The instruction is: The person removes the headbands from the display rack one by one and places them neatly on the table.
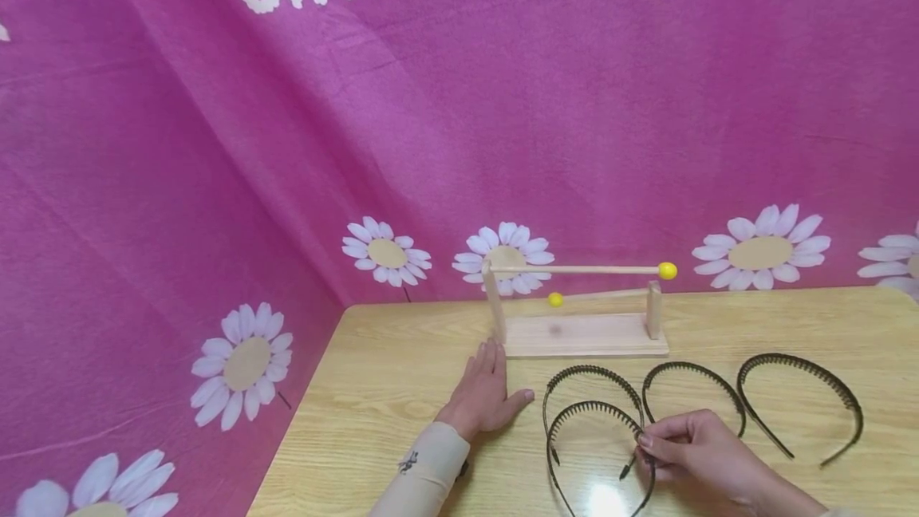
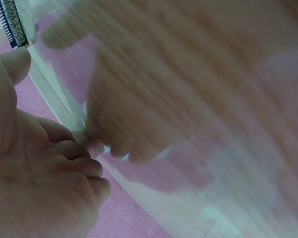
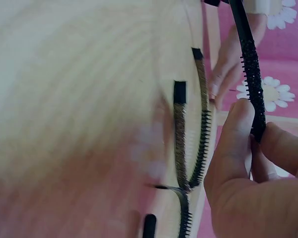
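Observation:
In the head view, my right hand (image 1: 700, 453) pinches one side of a dark toothed headband (image 1: 594, 404) between thumb and fingers. The right wrist view shows this glittery black headband (image 3: 256, 94) held up at the fingertips. Behind it in the head view lies another headband (image 1: 592, 369), partly overlapped by the held one. A third headband (image 1: 692, 365) lies behind my right hand, which hides part of it. My left hand (image 1: 477, 393) rests palm down on the table, fingers extended, fingertips right at the left end of a wooden stand (image 1: 585, 333).
One more headband (image 1: 797, 357) lies at the right of the wood-grain table (image 1: 345, 421). The stand carries two rods tipped with yellow balls, an upper ball (image 1: 668, 270) and a lower ball (image 1: 556, 300). A pink flower-print cloth (image 1: 574, 102) hangs behind and to the left.

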A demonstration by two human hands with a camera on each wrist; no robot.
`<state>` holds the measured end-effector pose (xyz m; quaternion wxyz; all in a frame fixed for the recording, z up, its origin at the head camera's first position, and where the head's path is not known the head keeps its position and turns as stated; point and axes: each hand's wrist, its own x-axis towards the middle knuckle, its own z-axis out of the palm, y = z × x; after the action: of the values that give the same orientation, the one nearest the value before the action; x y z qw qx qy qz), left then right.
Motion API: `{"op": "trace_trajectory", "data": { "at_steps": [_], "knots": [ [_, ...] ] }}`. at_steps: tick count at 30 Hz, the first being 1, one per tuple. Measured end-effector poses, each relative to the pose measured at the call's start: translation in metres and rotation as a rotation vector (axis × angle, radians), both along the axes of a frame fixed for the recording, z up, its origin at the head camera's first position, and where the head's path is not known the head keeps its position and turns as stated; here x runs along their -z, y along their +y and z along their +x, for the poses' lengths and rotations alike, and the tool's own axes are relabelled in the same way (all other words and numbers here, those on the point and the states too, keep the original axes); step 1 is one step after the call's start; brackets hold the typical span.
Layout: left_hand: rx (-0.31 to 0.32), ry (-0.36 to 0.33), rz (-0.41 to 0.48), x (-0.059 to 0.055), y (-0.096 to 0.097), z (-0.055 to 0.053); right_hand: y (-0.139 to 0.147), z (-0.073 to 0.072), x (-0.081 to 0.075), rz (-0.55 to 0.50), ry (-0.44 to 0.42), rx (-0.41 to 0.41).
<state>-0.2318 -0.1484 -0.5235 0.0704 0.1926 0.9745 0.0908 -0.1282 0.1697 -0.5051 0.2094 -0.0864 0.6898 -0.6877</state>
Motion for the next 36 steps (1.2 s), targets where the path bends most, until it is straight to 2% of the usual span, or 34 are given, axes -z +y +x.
{"op": "trace_trajectory", "data": {
  "at_steps": [6, 16, 20, 25, 32, 36],
  "knots": [
    [0.005, 0.006, 0.006, 0.0, 0.0, 0.0, -0.002, 0.005, 0.009, -0.016, 0.008, -0.041],
    [-0.001, -0.011, 0.012, -0.001, 0.0, -0.001, -0.007, 0.011, 0.021, 0.023, 0.151, -0.121],
    [0.005, -0.013, 0.016, -0.002, -0.001, -0.001, -0.009, 0.015, 0.024, 0.034, 0.165, -0.128],
    [0.008, -0.017, 0.027, -0.003, -0.001, 0.0, -0.011, 0.02, 0.029, -0.026, 0.091, -0.132],
    [0.01, -0.015, 0.025, -0.003, -0.002, 0.0, -0.012, 0.022, 0.034, 0.012, 0.094, -0.148],
    [0.011, -0.01, 0.025, -0.002, -0.002, -0.001, -0.014, 0.024, 0.036, 0.028, 0.058, -0.15]
  ]
}}
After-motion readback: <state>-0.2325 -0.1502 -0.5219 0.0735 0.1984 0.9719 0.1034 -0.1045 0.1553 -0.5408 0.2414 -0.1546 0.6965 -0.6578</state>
